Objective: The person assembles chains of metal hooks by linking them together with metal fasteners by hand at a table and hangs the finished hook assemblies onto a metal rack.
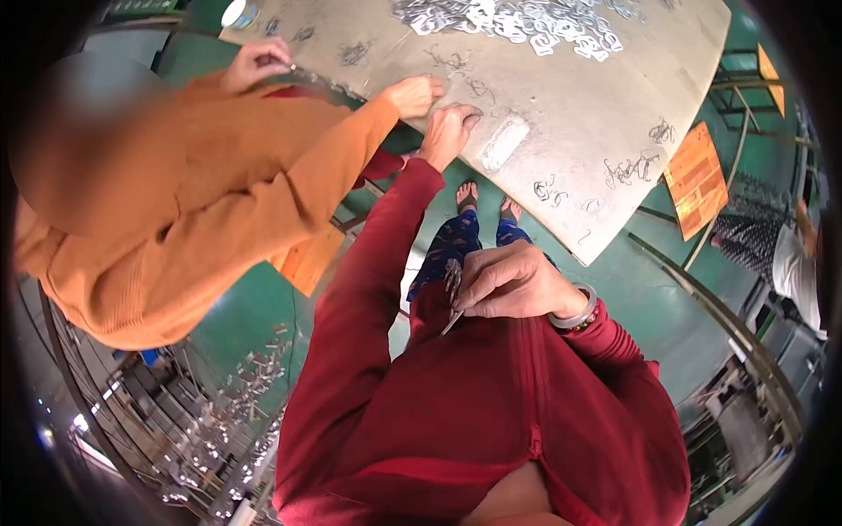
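My right hand (513,282) is closed in a pinch in front of my red jacket. A thin silvery metal piece (452,323) sticks out below its fingertips, and several small silvery pieces (453,275) show beside the fingers. My left hand (449,133) reaches to the near edge of the table (561,158), its fingers curled together. Whatever they hold, if anything, is too small to make out. Just beyond it lie dark bent wire pieces (481,88). A whitish rectangular block (506,141) rests to its right.
A co-worker in an orange sleeve (342,167) sits at my left, one hand (414,95) close to mine. Flat metal buckles (517,24) are heaped at the far side. More wire pieces (631,168) lie rightward. A paper cup (237,14) stands at the far left corner; wooden stools (699,180) stand around.
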The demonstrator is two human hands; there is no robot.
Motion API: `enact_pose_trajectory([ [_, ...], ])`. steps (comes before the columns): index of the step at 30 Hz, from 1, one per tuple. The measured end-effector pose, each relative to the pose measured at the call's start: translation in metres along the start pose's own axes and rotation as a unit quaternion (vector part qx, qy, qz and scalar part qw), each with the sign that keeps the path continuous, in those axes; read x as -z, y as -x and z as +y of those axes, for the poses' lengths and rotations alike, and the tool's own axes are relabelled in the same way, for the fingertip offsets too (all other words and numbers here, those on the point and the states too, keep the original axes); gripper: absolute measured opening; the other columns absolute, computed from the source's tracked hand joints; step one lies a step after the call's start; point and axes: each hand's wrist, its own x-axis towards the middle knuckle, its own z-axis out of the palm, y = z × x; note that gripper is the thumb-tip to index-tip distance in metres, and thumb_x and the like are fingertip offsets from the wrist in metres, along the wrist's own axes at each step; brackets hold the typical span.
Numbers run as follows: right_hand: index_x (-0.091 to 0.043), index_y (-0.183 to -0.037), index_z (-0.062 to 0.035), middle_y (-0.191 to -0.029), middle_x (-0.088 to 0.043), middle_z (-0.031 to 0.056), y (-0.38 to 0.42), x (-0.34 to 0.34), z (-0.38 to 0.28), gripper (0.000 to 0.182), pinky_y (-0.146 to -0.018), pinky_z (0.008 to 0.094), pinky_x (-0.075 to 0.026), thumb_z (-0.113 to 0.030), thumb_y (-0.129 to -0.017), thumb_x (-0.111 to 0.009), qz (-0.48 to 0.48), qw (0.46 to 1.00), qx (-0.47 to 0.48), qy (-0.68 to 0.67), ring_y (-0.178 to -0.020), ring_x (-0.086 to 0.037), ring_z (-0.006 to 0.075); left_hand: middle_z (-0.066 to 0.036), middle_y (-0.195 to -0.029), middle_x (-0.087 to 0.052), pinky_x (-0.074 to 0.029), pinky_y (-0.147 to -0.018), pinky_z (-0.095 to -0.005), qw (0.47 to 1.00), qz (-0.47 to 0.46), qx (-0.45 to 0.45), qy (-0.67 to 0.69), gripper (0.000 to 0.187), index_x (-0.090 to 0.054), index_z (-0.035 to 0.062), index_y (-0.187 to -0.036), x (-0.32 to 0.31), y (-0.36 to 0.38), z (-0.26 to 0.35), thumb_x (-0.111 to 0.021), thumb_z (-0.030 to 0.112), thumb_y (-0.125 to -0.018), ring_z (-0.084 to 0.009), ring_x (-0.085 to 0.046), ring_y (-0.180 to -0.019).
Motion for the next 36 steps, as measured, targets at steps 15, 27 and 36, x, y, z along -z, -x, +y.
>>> enact_pose_trajectory([
  [15,-0.069,-0.087,-0.0001,-0.08,-0.066,0.0075,-0.016,0.001,-0.01,0.015,-0.069,0.0247,-0.046,0.005,-0.073,-0.068,0.171,0.975,0.004,0.143,-0.074,-0.062,0.0152,-0.021,-0.094,-0.057,-0.043,-0.078,-0.0464,0.998,0.034,-0.023,-0.054,0.013,-0.053,-0.0009,-0.093,-0.024,-0.023,0.003,-0.045,0.009,-0.088,-0.0384,-0.055,-0.089],
  [27,-0.066,-0.098,-0.0005,-0.087,-0.066,0.0052,-0.053,-0.006,-0.027,0.02,-0.067,0.0201,-0.049,0.005,-0.079,-0.065,0.234,0.966,-0.1,0.04,-0.076,-0.062,0.0069,-0.01,-0.099,-0.061,-0.049,-0.077,-0.0273,0.936,0.118,0.026,0.331,0.01,-0.059,-0.0009,-0.092,0.177,0.093,0.178,-0.061,0.0,-0.083,-0.0176,-0.06,-0.089],
  [36,-0.066,-0.09,0.002,-0.086,-0.066,0.0077,-0.072,-0.017,-0.025,0.013,-0.061,0.0216,-0.053,0.006,-0.078,-0.066,0.227,0.973,-0.014,0.037,-0.075,-0.062,0.0091,-0.012,-0.102,-0.057,-0.046,-0.08,-0.0338,0.963,0.264,-0.006,0.057,0.013,-0.06,0.0008,-0.085,0.167,0.123,0.19,-0.068,0.003,-0.076,-0.0255,-0.055,-0.095],
])
